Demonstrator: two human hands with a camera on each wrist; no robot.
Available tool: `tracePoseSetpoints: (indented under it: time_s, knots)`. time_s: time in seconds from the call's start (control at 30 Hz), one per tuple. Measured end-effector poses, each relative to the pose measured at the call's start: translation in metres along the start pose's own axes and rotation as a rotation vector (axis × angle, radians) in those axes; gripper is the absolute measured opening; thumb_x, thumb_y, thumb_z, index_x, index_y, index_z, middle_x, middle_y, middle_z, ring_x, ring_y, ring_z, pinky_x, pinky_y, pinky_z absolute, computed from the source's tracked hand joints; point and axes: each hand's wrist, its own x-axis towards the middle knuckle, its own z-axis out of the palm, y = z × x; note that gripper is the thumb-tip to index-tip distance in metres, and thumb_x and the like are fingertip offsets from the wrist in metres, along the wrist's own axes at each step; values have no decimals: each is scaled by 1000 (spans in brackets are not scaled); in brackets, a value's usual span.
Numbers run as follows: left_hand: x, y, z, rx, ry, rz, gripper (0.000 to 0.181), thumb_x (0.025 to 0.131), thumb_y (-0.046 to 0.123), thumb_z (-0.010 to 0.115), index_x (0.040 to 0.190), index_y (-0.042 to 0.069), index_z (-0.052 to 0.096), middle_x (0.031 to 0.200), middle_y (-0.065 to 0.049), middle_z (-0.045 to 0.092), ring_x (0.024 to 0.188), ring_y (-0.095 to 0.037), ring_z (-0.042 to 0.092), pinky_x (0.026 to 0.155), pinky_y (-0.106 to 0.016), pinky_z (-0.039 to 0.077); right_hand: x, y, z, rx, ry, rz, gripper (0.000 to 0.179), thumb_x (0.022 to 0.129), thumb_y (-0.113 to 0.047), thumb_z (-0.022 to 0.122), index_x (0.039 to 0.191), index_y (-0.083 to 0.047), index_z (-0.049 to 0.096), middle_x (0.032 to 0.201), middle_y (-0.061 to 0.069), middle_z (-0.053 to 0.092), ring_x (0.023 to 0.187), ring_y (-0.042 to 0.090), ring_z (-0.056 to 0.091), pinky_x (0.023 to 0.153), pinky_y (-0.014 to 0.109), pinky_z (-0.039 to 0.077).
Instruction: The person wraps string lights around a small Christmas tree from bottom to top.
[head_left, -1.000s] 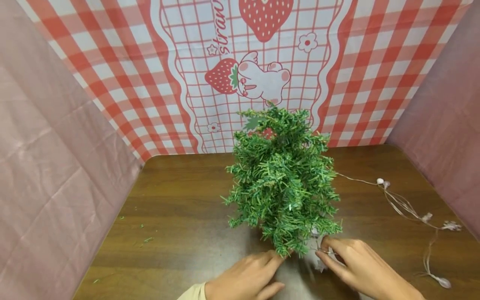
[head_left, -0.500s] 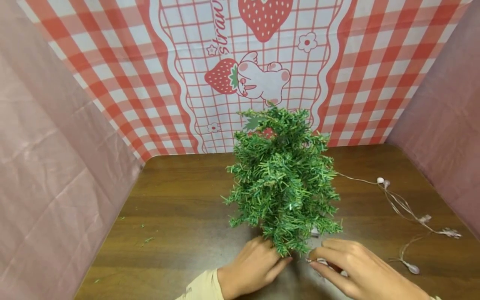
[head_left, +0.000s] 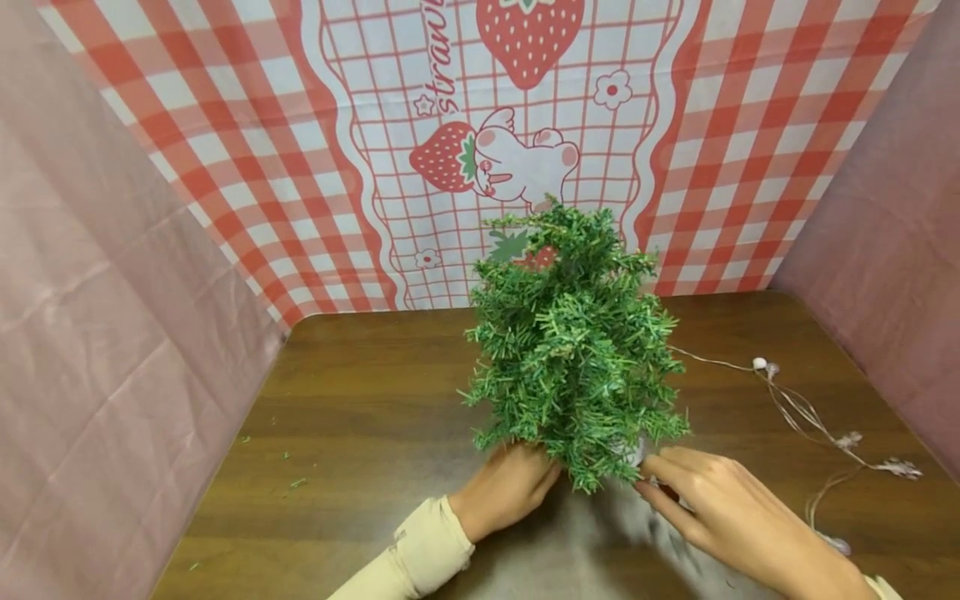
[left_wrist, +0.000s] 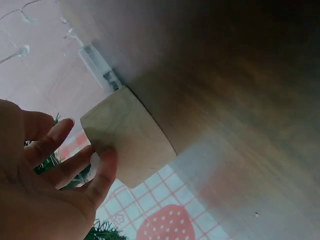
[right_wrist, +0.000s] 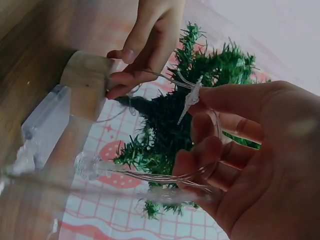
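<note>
Tree, between and above the hands, has shifted slightly toward the right hand in the last half second, while the left hand has slid farther under the branches, its fingertips touching the base, though I cannot tell whether they grip it. The right hand's curled fingers grasp wires of the lights, with a star at their tips. One bulb lies closer to the right wrist than a second ago, so slack seems drawn in toward the tree's foot, where the work appears centred.
</note>
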Motion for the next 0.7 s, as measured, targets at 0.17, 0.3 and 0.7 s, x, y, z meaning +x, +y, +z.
tracePoseSetpoints:
  time_s: [0.17, 0.3, 0.7]
  knots:
    - [12, -5, 6, -8, -4, -28, 18, 105, 25, 51, 103, 16, 67, 97, 0, 67, 89, -15, 65, 78, -31, 55, 1, 9, 2, -69, 29, -19, 16, 97, -25, 64, 82, -25, 57, 77, -20, 43, 64, -6, 34, 52, 12, 30]
    - [16, -7, 7, -37, -4, -30, 19, 106, 24, 48, 104, 16, 66, 99, -1, 65, 86, -14, 65, 77, -30, 56, 0, 10, 0, -94, 31, 2, 17, 100, -29, 59, 85, -24, 61, 80, -19, 48, 67, -6, 38, 54, 13, 34]
    - [-4, -2, -15, -86, 211, 46, 16, 99, 21, 60, 112, 15, 67, 103, 3, 64, 86, -11, 63, 73, -26, 55, 0, -14, -8, 26, -35, -17, 14, 93, -20, 71, 92, -29, 60, 78, -27, 50, 62, -12, 39, 51, 8, 30]
